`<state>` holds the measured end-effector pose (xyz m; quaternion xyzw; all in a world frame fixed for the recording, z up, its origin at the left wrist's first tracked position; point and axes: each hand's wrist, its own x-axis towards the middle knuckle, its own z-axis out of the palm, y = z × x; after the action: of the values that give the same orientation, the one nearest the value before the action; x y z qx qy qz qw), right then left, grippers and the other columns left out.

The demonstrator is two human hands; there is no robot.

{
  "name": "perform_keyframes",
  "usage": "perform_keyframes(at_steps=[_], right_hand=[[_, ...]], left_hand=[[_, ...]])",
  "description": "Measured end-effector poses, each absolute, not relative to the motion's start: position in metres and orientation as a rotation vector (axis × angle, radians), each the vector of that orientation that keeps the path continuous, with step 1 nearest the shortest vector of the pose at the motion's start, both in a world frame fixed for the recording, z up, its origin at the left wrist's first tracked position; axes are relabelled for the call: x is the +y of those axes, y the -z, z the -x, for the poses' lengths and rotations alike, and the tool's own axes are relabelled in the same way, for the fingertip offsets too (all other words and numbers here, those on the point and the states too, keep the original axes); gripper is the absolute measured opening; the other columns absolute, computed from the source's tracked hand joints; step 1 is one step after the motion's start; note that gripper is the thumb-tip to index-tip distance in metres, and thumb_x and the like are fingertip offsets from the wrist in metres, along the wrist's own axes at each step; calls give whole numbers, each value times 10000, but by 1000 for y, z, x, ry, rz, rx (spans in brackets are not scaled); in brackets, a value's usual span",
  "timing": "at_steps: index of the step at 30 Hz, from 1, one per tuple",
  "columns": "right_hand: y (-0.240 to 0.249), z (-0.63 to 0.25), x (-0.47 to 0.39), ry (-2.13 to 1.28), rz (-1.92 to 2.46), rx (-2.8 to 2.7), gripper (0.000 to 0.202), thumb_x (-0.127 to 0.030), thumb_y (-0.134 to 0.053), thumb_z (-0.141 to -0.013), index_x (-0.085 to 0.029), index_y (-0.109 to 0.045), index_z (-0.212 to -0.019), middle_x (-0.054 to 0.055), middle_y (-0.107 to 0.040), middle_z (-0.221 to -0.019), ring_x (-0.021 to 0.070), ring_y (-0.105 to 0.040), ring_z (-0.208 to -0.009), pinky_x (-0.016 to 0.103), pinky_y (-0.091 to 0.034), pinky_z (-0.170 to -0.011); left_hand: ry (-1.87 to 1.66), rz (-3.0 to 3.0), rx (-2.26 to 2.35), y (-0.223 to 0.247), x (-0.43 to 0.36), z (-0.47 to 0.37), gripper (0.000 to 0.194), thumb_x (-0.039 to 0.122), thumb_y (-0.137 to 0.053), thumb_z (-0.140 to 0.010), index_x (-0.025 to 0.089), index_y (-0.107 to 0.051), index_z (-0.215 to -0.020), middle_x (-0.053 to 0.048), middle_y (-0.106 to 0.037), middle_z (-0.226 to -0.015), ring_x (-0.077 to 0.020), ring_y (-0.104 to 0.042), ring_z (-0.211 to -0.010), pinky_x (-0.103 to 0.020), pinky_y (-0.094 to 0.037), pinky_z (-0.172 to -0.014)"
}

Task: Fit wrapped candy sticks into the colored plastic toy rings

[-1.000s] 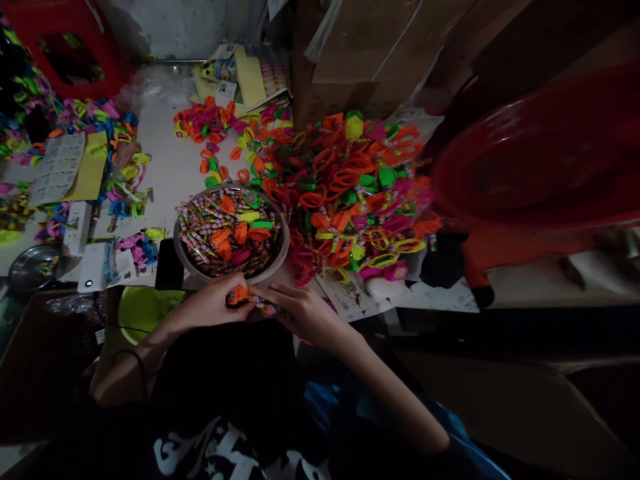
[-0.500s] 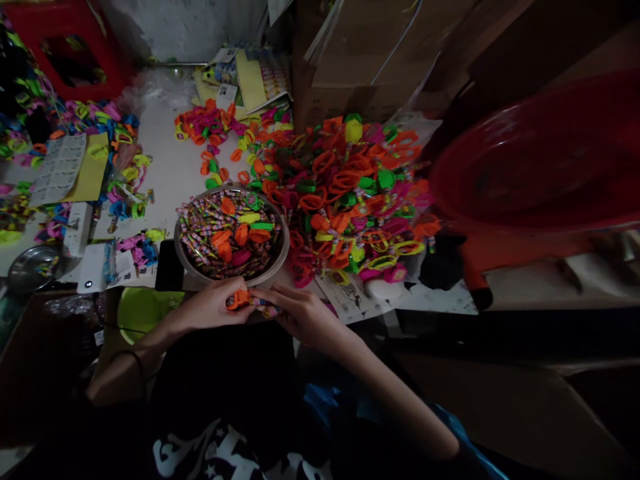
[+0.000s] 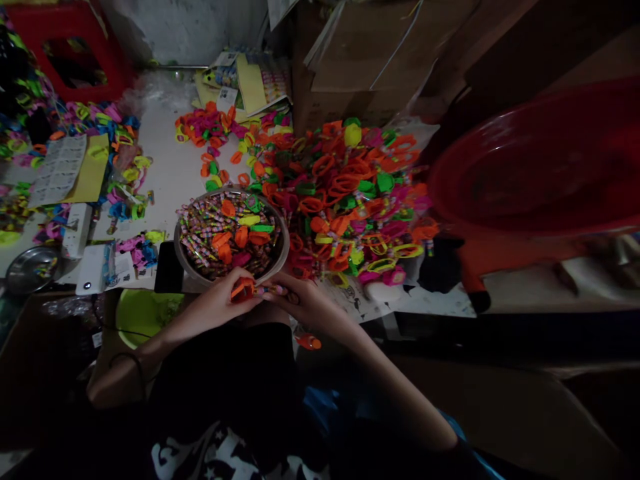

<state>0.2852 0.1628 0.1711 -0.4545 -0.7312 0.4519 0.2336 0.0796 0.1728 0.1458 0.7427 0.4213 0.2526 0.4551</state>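
In front of my lap, my left hand (image 3: 225,298) is closed around an orange toy watch (image 3: 243,289), its band forming a loop. My right hand (image 3: 307,301) pinches a thin, colourfully wrapped candy tube (image 3: 273,290), whose end meets the watch. Whether the two are joined I cannot tell. Below my right hand hangs another orange piece (image 3: 309,341), its hold hidden by the hand. Just beyond both hands stands a round metal bowl (image 3: 285,248), full of wrapped candy tubes (image 3: 200,223) with several orange, green, yellow and pink toy watches on top.
To the right of the bowl rises a heap of bright toy watches (image 3: 350,193). A large red basin (image 3: 530,160) lies far right; cardboard boxes (image 3: 365,60) stand behind. At left are a black phone (image 3: 169,268), a green bowl (image 3: 135,317) and a red stool (image 3: 110,60).
The orange watch has turned in my left hand, so its loop now shows. My right hand has shifted slightly, and an orange piece now dangles below it.
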Motion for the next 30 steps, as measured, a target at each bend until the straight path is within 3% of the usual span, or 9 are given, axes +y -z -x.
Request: perform_keyframes(at_steps=[7,11,19,26,30], right_hand=[[-173,-284,159,-1140,1343,-2135,214,-361,-523,-901,-171,-617,-927,26,-667,-759,157,-609,-689,225,-449,-628],[-173,-286,158,-1154,1290,-2155,215,-360,-526,-904,-172,-619,-952,7,-645,-721,140,-592,-639,207,-419,-592],[-168,-286,160,-1249,1199,-2145,196,-337,-530,-903,-156,-609,-899,-4,-609,-714,122,-561,-638,206,-384,-595],[-161,-282,158,-1305,1281,-2050,244,-393,-547,-883,-158,-577,-824,-27,-533,-671,113,-486,-641,205,-379,-600],[-170,-284,159,-1449,1213,-1978,256,-409,-560,-867,-158,-602,-895,-9,-589,-757,135,-535,-730,216,-423,-662]], left_hand=[[-566,-1801,1148,-150,163,-81,178,325,-558,-877,197,-474,-967,24,-580,-805,-110,-563,-686,-222,-455,-653],[-492,-1747,1087,-151,167,-75,246,394,-581,-859,196,-482,-965,17,-584,-842,-126,-577,-757,-232,-455,-703],[-326,-1580,966,-150,173,-68,349,483,-572,-843,187,-497,-1014,-19,-620,-941,-160,-599,-885,-268,-467,-781],[-316,-1754,1194,-166,157,-74,246,451,-450,-918,211,-463,-971,-21,-618,-911,-179,-621,-840,-292,-473,-767],[-299,-1785,1179,-171,156,-75,247,452,-456,-919,217,-467,-993,-18,-635,-950,-174,-627,-871,-277,-472,-789]])
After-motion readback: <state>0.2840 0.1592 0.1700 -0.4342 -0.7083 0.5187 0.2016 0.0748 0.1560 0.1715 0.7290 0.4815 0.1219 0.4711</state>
